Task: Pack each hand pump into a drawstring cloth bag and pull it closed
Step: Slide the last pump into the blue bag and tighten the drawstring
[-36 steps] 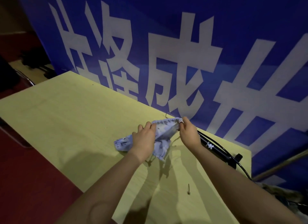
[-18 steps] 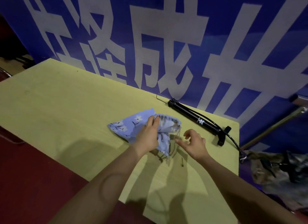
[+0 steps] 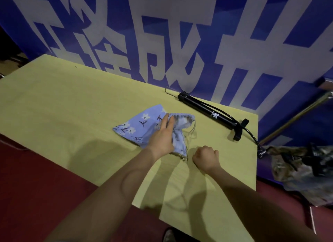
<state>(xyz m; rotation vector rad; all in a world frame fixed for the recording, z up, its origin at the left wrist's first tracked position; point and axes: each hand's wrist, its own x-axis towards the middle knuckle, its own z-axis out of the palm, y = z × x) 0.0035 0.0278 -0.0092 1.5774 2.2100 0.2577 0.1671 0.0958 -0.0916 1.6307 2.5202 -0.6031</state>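
A light-blue flowered drawstring cloth bag (image 3: 138, 126) lies crumpled on the yellow table (image 3: 72, 104), its gathered mouth turned to the right with thin cords trailing from it. My left hand (image 3: 162, 135) rests on the bag with straight fingers reaching to the mouth's rim. My right hand (image 3: 205, 156) sits just right of the bag's near corner, curled into a fist on the table. Whether anything is inside the fist is hidden. A black hand pump (image 3: 210, 113) lies apart at the table's far right edge, and its hose curves off the corner.
A blue banner with large white characters (image 3: 180, 43) stands right behind the table. A camouflage-patterned bag with black gear (image 3: 302, 169) lies on the floor to the right. Red floor (image 3: 36, 187) runs along the table's near edge. A metal pole (image 3: 295, 113) leans at the right.
My right hand has let go of the bag's mouth, drawn back toward me and curled into a fist. The bag now lies flat under my left hand. The small pin is out of sight.
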